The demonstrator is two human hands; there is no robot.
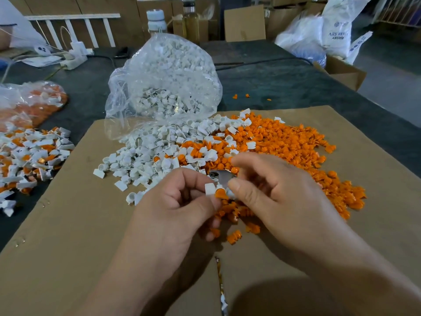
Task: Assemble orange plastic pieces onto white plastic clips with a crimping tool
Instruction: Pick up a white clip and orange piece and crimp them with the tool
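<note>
1. Left hand (177, 208): fingers curled; thumb and forefinger pinch 1 white clip (209, 189), with an orange piece (221, 194) at the clip's right end.
2. Right hand (273, 197): fingers curled round the metal crimping tool (219, 175), only partly visible; thumb touches the orange piece.
3. Heap of loose clips (141, 156) lies beyond the left hand and the orange heap (284, 144) beyond the right, both on cardboard (68, 224).

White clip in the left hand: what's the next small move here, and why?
Probably push the orange piece fully into the white clip, then bring the metal tool onto the joint. The left hand pinches the clip, the orange piece touches it at the thumb tips, and the right hand appears to hold the tool just behind them.
</note>
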